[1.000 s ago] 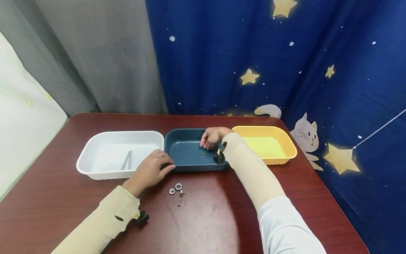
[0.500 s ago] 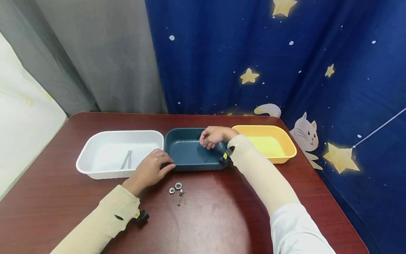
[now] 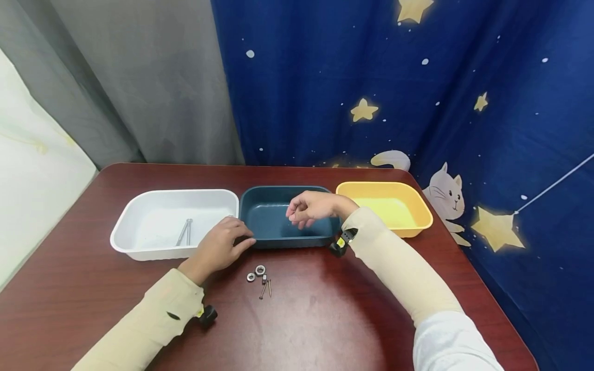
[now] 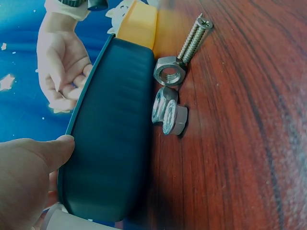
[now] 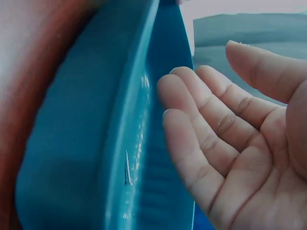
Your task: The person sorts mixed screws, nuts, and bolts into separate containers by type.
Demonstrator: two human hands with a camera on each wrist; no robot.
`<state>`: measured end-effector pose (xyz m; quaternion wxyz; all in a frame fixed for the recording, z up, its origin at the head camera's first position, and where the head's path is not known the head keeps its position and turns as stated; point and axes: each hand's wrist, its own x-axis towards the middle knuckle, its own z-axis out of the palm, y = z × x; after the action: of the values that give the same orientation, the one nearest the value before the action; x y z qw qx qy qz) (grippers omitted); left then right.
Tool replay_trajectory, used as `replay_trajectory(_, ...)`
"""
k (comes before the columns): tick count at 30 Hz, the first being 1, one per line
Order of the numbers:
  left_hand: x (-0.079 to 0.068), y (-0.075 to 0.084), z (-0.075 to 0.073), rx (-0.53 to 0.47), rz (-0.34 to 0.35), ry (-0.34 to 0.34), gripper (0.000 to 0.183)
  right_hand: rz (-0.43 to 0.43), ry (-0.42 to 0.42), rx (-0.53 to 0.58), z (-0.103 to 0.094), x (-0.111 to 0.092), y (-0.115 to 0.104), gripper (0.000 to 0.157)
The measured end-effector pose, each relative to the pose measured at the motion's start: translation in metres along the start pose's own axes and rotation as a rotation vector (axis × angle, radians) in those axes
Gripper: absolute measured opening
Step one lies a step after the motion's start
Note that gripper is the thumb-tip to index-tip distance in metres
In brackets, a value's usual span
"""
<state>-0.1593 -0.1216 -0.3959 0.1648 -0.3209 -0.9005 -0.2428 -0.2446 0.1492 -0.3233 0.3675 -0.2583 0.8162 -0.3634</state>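
My left hand point(image 3: 221, 247) holds the near left corner of the dark teal tray point(image 3: 287, 242), thumb on the rim and fingers behind it in the left wrist view. Above that tray is my right hand point(image 3: 312, 207), its fingers loosely bent and nothing between them; the right wrist view shows the bare palm. A small pointed nail point(image 5: 127, 170) lies inside the teal tray. On the table in front of it sit a hex nut point(image 4: 169, 71), two more nuts point(image 4: 175, 117) and two screws point(image 4: 194, 40), close together.
Left of the teal tray stands a white tray point(image 3: 174, 254) with two long bolts point(image 3: 184, 232) in it. A yellow tray point(image 3: 414, 231) is to the right. The brown table point(image 3: 315, 330) meets curtains point(image 3: 297, 103) at its back and right edges.
My right hand has let go of a small thin nail over the teal tray, and its fingers have loosened. The right forearm has shifted right and nearer. My left hand stays put.
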Motion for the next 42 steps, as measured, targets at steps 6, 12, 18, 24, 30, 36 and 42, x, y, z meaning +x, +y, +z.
replay_trajectory(6, 0.0, -0.001, 0.0, -0.004, 0.005, 0.005, 0.015, -0.05, -0.016, -0.038, 0.015, -0.011, -0.006, 0.027)
replay_trajectory(12, 0.0, -0.001, 0.001, -0.006, 0.002, 0.009, 0.015, -0.084, -0.052, -0.057, 0.035, -0.017, -0.011, 0.025)
replay_trajectory(18, 0.0, -0.002, 0.001, -0.009, 0.01, 0.017, 0.015, -0.118, -0.1, -0.056, 0.057, -0.018, -0.013, 0.023)
replay_trajectory(24, 0.0, -0.002, 0.001, -0.008, 0.011, 0.015, 0.015, -0.165, -0.111, -0.092, 0.08, -0.015, -0.008, 0.017)
replay_trajectory(30, 0.0, -0.002, 0.001, -0.004, 0.01, 0.017, 0.016, -0.197, -0.131, -0.09, 0.099, -0.008, 0.0, 0.013)
replay_trajectory(36, 0.0, -0.003, 0.002, 0.0, 0.016, 0.024, 0.015, -0.248, -0.155, -0.178, 0.111, -0.001, 0.007, 0.017)
replay_trajectory(42, 0.0, -0.005, 0.002, -0.004, 0.034, 0.037, 0.015, -0.283, -0.175, -0.318, 0.119, 0.003, 0.004, 0.02)
